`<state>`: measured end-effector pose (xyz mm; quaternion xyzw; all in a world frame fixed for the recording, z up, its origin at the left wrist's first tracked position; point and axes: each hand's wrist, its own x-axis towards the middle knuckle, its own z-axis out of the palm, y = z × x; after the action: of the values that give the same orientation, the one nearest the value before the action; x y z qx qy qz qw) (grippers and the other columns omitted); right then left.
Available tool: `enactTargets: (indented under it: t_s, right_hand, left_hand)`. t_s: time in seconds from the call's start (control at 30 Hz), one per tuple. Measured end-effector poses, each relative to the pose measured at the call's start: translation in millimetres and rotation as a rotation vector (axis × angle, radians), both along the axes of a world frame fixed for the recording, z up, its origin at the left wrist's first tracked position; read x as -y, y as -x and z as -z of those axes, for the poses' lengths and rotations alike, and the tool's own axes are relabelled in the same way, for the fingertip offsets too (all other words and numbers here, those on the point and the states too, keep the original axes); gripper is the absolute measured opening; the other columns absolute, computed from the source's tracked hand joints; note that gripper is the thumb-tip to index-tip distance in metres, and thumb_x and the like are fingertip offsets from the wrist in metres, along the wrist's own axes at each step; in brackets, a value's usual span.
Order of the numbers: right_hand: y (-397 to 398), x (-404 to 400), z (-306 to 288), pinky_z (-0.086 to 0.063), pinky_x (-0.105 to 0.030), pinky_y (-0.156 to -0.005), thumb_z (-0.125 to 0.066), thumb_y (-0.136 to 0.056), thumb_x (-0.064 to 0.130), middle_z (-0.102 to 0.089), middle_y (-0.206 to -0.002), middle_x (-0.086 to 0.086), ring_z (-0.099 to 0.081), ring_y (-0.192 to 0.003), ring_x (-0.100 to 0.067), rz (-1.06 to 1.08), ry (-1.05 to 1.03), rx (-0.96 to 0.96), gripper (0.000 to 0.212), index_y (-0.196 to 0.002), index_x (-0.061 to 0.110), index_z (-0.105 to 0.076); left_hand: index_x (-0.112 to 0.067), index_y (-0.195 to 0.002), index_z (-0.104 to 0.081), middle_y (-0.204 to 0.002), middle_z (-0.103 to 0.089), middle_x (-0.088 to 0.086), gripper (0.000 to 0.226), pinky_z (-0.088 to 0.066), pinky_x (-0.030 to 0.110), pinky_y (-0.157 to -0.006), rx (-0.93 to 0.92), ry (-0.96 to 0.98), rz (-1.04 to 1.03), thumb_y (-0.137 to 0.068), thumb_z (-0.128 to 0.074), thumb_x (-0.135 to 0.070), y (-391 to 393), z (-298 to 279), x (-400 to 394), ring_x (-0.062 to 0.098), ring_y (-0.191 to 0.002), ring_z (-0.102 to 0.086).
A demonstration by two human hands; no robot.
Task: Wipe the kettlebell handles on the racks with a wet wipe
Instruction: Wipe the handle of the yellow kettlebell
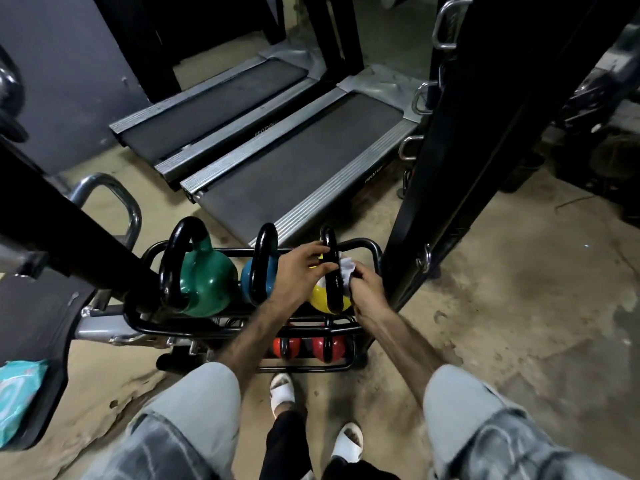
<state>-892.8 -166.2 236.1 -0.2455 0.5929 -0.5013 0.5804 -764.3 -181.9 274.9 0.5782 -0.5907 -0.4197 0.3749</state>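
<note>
A low black rack (375, 252) holds a green kettlebell (204, 275), a blue kettlebell (247, 277) and a yellow kettlebell (320, 299) on its top tier, each with a black handle. My left hand (299, 275) grips the left side of the yellow kettlebell's handle (330, 268). My right hand (367, 289) pinches a white wet wipe (347, 266) against the right side of that handle. Two red kettlebells (327, 348) sit on the lower tier.
Two treadmills (277, 168) lie beyond the rack. A black upright frame (433, 188) with metal hooks stands close on the right. A dark bar (69, 237) crosses at the left. A teal wipes packet (17, 396) lies on a seat at the left edge.
</note>
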Motion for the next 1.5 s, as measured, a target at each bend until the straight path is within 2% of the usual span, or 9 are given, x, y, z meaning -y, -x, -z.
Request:
enactTargets:
  t_s: [0.27, 0.7, 0.77, 0.87, 0.97, 1.13, 1.23, 1.4, 1.5]
  right_hand:
    - [-8.5, 47.6, -12.9, -0.053, -0.038, -0.092, -0.069, -0.088, 0.011, -0.073, -0.093, -0.006, -0.067, -0.092, -0.023, 0.074, 0.052, 0.142, 0.006, -0.091, 0.016, -0.072]
    - [-5.9, 55.3, -15.5, -0.056, -0.034, -0.085, -0.070, -0.088, 0.014, -0.073, -0.089, -0.006, -0.068, -0.089, -0.023, 0.070, -0.015, 0.157, 0.003, -0.088, 0.017, -0.070]
    - [-10.4, 73.1, -20.8, -0.057, -0.032, -0.079, -0.077, -0.083, 0.022, -0.073, -0.083, -0.007, -0.069, -0.079, -0.021, 0.075, -0.050, 0.173, 0.017, -0.093, 0.009, -0.072]
    - [-11.3, 81.6, -21.3, -0.054, -0.034, -0.076, -0.075, -0.084, 0.022, -0.068, -0.083, -0.014, -0.064, -0.076, -0.026, 0.047, -0.054, 0.235, 0.034, -0.106, -0.003, -0.068]
    - [-6.8, 71.6, -21.7, -0.055, -0.023, -0.071, -0.076, -0.084, 0.027, -0.073, -0.086, -0.008, -0.068, -0.074, -0.014, 0.001, -0.048, 0.024, 0.030, -0.105, 0.005, -0.072]
    - [-0.3, 68.0, -19.6, -0.044, -0.003, -0.064, -0.072, -0.087, 0.020, -0.074, -0.090, 0.001, -0.065, -0.072, 0.007, -0.078, 0.137, -0.350, 0.015, -0.099, 0.012, -0.075]
    - [0.2, 99.1, -22.1, -0.055, -0.018, -0.078, -0.071, -0.085, 0.033, -0.074, -0.089, 0.007, -0.068, -0.082, -0.005, -0.188, 0.047, -0.476, 0.015, -0.097, 0.024, -0.076]
    - [-2.5, 117.5, -19.7, -0.042, -0.016, -0.043, -0.076, -0.083, 0.025, -0.065, -0.054, 0.006, -0.056, -0.043, -0.005, -0.266, -0.156, -0.157, 0.015, -0.079, 0.011, -0.072]
    - [-2.5, 108.2, -19.1, -0.049, -0.024, -0.057, -0.078, -0.081, 0.026, -0.071, -0.070, 0.002, -0.062, -0.057, -0.010, -0.193, -0.124, -0.134, 0.015, -0.082, 0.011, -0.075]
  left_hand:
    - [-0.009, -0.114, -0.065, -0.117, -0.059, 0.004, 0.047, -0.056, 0.023, -0.083, 0.149, 0.020, 0.084, -0.070, -0.082, -0.013, -2.4, -8.6, 10.4, 0.018, -0.090, -0.068]
    - [-0.002, -0.117, -0.064, -0.135, -0.050, 0.008, 0.063, -0.046, 0.023, -0.099, 0.345, -0.011, 0.192, -0.059, -0.088, -0.008, -1.2, -11.3, 32.8, 0.022, -0.108, -0.063]
    - [-0.005, -0.114, -0.067, -0.134, -0.055, 0.006, 0.060, -0.034, 0.005, -0.090, 0.460, -0.007, 0.231, -0.059, -0.088, -0.015, -0.4, -15.2, 36.4, 0.017, -0.114, -0.059]
    - [-0.007, -0.108, -0.069, -0.125, -0.062, 0.005, 0.056, -0.042, 0.015, -0.090, 0.518, 0.007, 0.253, -0.058, -0.088, -0.022, 0.9, -22.0, 41.4, 0.018, -0.110, -0.062]
    - [-0.008, -0.099, -0.071, -0.112, -0.066, 0.004, 0.041, -0.053, 0.035, -0.087, 0.489, 0.032, 0.229, -0.062, -0.086, -0.019, -1.2, -20.9, 45.2, 0.020, -0.098, -0.065]
    - [-0.014, -0.088, -0.070, -0.092, -0.065, -0.001, 0.030, -0.053, 0.030, -0.072, 0.515, 0.071, 0.179, -0.062, -0.084, -0.023, -3.8, -19.4, 52.1, 0.014, -0.079, -0.065]
    - [-0.015, -0.096, -0.069, -0.098, -0.065, 0.001, 0.039, -0.052, 0.029, -0.076, 0.518, 0.049, 0.188, -0.061, -0.086, -0.022, -2.2, -23.1, 53.1, 0.016, -0.084, -0.064]
    - [-0.014, -0.107, -0.067, -0.107, -0.064, 0.001, 0.048, -0.051, 0.028, -0.083, 0.469, 0.024, 0.168, -0.063, -0.086, -0.017, 1.2, -25.4, 48.3, 0.017, -0.092, -0.065]
    - [-0.013, -0.106, -0.066, -0.108, -0.065, 0.002, 0.049, -0.053, 0.034, -0.086, 0.454, 0.022, 0.156, -0.061, -0.086, -0.018, -0.6, -23.5, 47.8, 0.019, -0.094, -0.066]
